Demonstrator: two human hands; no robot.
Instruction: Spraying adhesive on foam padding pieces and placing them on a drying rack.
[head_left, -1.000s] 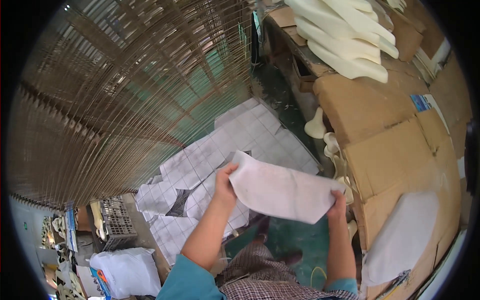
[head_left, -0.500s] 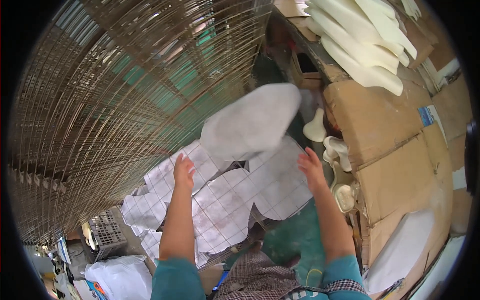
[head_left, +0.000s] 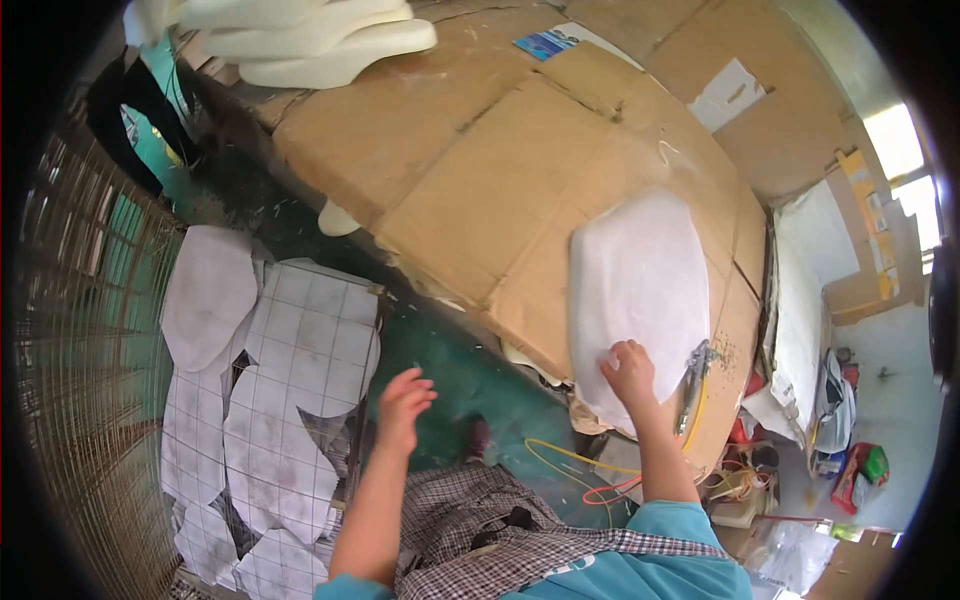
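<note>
A white, long, rounded sheet [head_left: 645, 265] lies on the cardboard-covered table [head_left: 470, 180] to my right. My right hand [head_left: 631, 372] is over the sheet's near part, fingers bent and somewhat apart; whether the fingertips press on it, I cannot tell. Between the table and a wire rack, my left hand [head_left: 403, 408] hangs in the air, empty, with loosely curved fingers. On the left, the wire grid rack [head_left: 349, 440] has several similar white sheets [head_left: 285, 450] under its thin bars. One more white sheet [head_left: 209, 295] rests at the rack's far left end.
Pale foam-like shaped pieces [head_left: 330, 45] are stacked at the table's far end. An air gun [head_left: 695, 375] with a yellow hose lies beside the sheet. Hoses [head_left: 590, 470] loop near my apron. A tall wire rack [head_left: 95, 400] stands at far left; another person's dark-clothed legs [head_left: 145, 115] show beyond.
My view has swung right toward the table. The sheet that was in the air above the rack now lies at its far end. My right hand has moved over the sheet on the table.
</note>
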